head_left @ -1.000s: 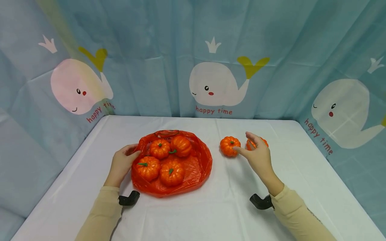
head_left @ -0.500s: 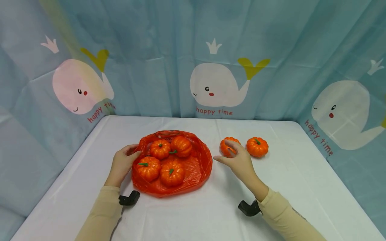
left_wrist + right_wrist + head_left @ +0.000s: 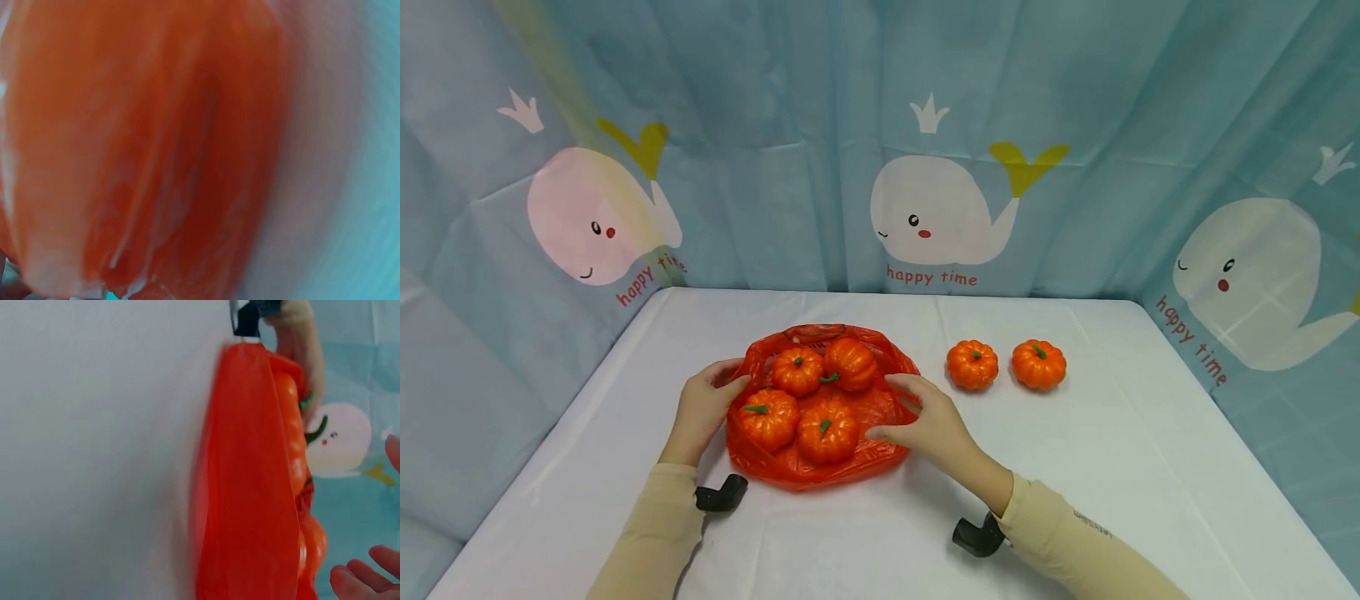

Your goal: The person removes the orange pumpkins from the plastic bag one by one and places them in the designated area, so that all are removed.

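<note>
A red plastic bag (image 3: 831, 475), its mouth rolled wide, stands left of centre in the head view. Several small orange pumpkins with green stems lie in it, among them a front one (image 3: 827, 431) and a back one (image 3: 850, 364). My left hand (image 3: 696, 412) pinches the bag's left rim, thumb inside; the bag (image 3: 156, 150) fills most of the left wrist view. Over the bag's right rim my right hand (image 3: 936, 421) has thumb and fingers spread, holding nothing. Its fingers (image 3: 353, 584) show beside the bag (image 3: 250, 475) in the right wrist view.
Two more pumpkins, a nearer-in one (image 3: 972, 365) and an outer one (image 3: 1039, 365), sit side by side on the white tablecloth (image 3: 1112, 450) to the right of the bag. Behind the table hangs a blue curtain (image 3: 775, 217) printed with whales.
My right hand has swung left, from beside the two loose pumpkins to over the bag's right rim. Both pumpkins now show fully. The left hand and the bag have stayed put.
</note>
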Demonstrator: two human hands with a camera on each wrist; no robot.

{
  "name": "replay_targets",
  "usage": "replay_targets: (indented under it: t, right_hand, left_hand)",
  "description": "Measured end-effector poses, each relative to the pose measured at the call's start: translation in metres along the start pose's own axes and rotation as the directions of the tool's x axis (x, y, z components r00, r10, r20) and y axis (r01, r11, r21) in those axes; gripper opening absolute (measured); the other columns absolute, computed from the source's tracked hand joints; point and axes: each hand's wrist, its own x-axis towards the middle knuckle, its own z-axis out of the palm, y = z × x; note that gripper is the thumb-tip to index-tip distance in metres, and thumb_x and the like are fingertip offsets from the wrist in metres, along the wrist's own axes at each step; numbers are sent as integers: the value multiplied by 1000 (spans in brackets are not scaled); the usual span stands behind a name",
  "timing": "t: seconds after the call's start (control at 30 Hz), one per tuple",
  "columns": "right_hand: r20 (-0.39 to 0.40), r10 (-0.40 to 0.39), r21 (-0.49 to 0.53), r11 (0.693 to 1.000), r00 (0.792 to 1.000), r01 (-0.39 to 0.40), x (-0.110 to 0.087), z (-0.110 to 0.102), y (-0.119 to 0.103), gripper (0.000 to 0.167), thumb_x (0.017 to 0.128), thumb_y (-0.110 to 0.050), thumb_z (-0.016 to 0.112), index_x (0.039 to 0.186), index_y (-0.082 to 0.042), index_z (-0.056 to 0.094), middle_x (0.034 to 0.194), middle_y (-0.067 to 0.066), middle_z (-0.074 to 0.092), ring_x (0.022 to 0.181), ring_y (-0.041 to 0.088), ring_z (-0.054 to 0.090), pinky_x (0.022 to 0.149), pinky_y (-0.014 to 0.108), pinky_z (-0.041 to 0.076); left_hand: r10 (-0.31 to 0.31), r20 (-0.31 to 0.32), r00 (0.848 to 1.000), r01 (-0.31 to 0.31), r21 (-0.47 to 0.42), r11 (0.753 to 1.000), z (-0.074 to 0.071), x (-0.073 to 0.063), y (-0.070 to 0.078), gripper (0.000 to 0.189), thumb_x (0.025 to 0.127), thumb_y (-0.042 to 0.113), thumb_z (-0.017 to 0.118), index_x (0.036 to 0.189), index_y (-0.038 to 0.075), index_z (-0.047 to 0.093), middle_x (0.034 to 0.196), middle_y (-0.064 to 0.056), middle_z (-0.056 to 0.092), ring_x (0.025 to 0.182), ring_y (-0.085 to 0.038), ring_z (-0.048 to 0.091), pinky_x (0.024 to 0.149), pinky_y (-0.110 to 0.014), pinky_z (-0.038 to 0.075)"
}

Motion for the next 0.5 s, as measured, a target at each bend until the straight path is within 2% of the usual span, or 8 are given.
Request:
replay_targets:
  t: [0.23,0.5]
  right_hand:
    - [119,-3,-67,998,993,11,4,19,-5,77,72,-28,90,138,-7,56,142,6,56,134,28,50,111,52,45]
    - [224,23,-83,997,974,-4,11,30,-3,76,74,-24,88,139,-6,54,144,8,53,132,32,52,106,49,50]
  left_hand:
    - [-1,10,1000,1,-5,1000,-1,0,1,53,102,31,53,148,6,45,151,-20,45,140,-36,40,116,-49,40]
    - [14,4,1000,-14,-13,1000,-1,-1,1,51,102,28,54,147,4,46,150,-21,46,139,-36,41,116,-49,39]
